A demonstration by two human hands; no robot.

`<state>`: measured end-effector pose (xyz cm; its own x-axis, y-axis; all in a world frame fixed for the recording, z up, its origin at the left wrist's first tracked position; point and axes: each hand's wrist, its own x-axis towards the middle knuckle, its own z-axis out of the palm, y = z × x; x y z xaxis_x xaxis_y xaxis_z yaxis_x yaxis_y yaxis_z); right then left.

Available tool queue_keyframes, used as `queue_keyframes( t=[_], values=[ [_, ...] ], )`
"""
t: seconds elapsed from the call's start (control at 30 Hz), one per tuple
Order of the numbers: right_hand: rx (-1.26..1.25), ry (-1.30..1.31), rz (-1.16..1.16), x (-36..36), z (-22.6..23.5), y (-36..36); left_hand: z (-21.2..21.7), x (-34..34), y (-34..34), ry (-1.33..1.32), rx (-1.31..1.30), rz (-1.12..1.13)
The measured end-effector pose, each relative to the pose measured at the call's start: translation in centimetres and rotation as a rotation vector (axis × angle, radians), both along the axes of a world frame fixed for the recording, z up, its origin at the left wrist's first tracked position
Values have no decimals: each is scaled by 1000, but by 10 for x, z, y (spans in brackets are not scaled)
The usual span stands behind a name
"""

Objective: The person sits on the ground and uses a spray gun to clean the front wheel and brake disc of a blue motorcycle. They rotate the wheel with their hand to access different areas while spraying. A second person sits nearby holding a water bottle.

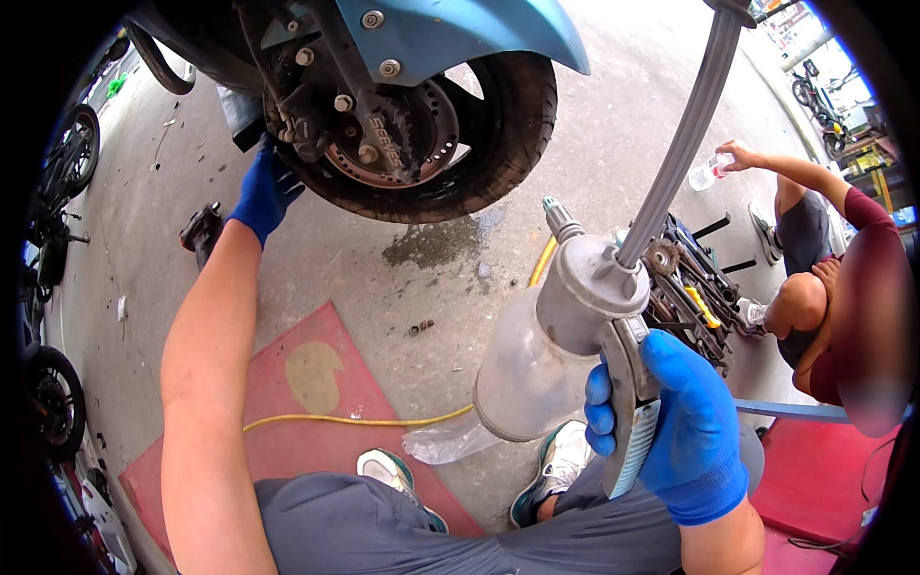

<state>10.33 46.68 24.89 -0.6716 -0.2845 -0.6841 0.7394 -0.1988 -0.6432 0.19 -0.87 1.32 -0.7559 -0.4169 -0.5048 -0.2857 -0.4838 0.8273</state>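
My right hand, in a blue work glove, is wrapped round the handle of a grey, cloudy-walled pump sprayer. Its nozzle points up toward a motorcycle front wheel, and the pump rod stands tall from the lid. My left hand, also gloved in blue, reaches to the wheel's left side, below the brake caliper. A dark-edged, pale piece is just above its fingers, which are partly hidden, so their grip is unclear. A drilled brake disc sits inside the wheel under a blue fender.
A wet patch darkens the concrete below the tyre. Hand tools lie at right beside a seated person holding a clear bottle. A yellow hose crosses a red mat. A dark power tool lies at left.
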Motion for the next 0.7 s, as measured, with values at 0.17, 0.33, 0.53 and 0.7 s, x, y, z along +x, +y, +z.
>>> queue_keyframes(
  t=[0.17, 0.33, 0.53, 0.7],
  values=[
    [8, 14, 5, 1, -2, -1, -11, 7, 6, -7, -11, -8],
    [13, 18, 12, 0, -2, 0, -27, 12, 3, -72, 51, -105],
    [-9, -18, -25, 0, -2, 2, -40, 10, -20, -1, 1, -59],
    [5, 1, -20, 1, -3, 4, 8, -11, 19, 155, -15, 75]
  ],
)
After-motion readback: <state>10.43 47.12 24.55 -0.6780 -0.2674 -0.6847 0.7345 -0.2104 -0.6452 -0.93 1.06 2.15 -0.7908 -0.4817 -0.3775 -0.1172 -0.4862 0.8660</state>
